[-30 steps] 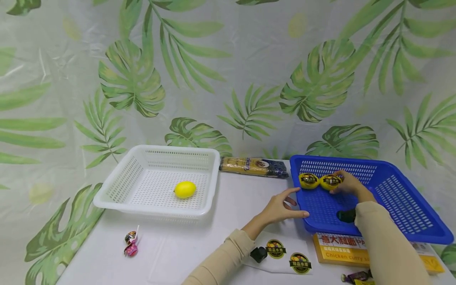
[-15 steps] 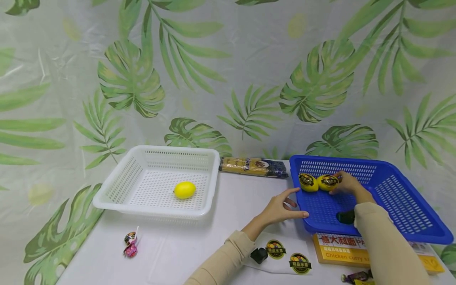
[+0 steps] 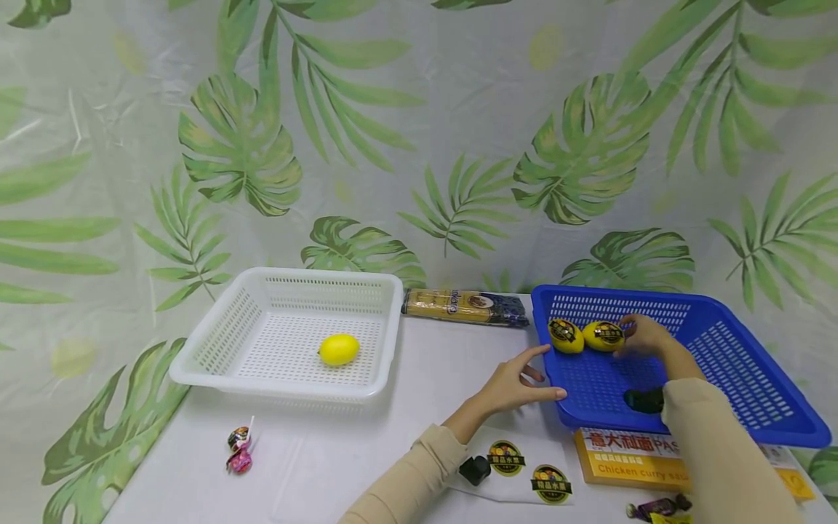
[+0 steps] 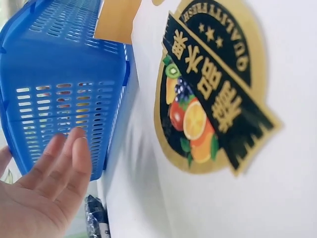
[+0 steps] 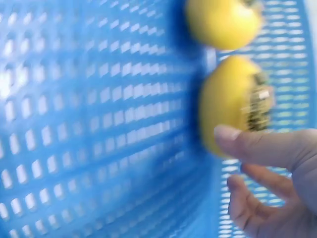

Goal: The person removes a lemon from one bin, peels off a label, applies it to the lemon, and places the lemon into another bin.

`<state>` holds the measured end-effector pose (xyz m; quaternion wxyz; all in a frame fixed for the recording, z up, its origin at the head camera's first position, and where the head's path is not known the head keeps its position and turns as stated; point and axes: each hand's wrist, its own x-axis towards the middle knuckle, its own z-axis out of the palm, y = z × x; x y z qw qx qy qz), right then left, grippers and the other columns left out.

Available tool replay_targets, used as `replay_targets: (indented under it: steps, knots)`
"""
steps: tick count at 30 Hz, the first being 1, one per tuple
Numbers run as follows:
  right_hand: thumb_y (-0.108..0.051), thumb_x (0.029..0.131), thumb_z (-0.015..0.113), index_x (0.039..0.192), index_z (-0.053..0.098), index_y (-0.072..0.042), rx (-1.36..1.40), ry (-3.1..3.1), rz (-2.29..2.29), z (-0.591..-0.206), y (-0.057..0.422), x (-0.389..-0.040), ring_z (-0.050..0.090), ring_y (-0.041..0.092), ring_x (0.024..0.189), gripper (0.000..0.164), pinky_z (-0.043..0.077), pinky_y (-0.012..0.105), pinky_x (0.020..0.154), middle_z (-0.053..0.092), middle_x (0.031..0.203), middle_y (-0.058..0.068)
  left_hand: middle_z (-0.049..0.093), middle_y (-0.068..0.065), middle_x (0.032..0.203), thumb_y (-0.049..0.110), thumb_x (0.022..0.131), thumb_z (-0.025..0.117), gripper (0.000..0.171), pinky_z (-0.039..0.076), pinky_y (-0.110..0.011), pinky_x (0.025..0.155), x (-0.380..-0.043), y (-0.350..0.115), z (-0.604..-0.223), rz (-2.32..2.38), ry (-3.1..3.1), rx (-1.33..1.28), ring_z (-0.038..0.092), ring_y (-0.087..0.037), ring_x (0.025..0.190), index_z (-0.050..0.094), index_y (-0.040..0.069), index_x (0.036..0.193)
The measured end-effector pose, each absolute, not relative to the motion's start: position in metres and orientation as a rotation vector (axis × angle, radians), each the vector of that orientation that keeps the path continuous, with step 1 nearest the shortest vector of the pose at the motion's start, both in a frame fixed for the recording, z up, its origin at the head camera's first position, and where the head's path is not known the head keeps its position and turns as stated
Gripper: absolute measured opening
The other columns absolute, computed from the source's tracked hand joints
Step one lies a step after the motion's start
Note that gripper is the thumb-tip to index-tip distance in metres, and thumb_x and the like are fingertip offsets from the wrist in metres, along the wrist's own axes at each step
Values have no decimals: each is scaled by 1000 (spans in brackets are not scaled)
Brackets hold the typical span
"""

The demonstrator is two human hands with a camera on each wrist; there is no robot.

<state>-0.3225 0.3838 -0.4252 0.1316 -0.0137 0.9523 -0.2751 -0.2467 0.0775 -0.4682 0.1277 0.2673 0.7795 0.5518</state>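
Note:
Two yellow lemons with dark labels lie side by side at the left end of the blue basket: the left lemon and the right lemon. At the right lemon's end is my right hand; its thumb overlaps that lemon in the right wrist view, the other fingers loosely bent below. My left hand is spread at the basket's left side, index fingertip and thumb at the rim. In the left wrist view its fingers stand before the slotted wall.
A white basket holds another lemon. Behind lies a pasta packet. In front are a label sheet, a black object, a yellow box, wrapped candies and lollipops.
Both lemons in the blue basket have turned slightly, their labels now tilted. My right hand has drawn back a little to the right of the right lemon. My left hand has stayed in place.

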Motion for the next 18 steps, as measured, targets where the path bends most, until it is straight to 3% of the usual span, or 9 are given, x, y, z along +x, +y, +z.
replay_targets:
  steps: [7,18]
  knots:
    - [-6,74,74,135,25,20,-206,2845,-793,-390,371,-300,34,61,113,82,38,65,86,33,128,46,62,-15,115,31,88,66,63,50,-19,66,-244,52,-451,1421,2347,870,64,-7,81,38,24,144]
    - [-22,89,65,139,28,10,-467,2944,-955,-365,308,-245,53,52,103,70,48,56,79,47,122,39,63,-16,112,21,89,65,50,52,-26,75,-254,-56,-384,1399,2556,933,64,-27,93,49,6,134]
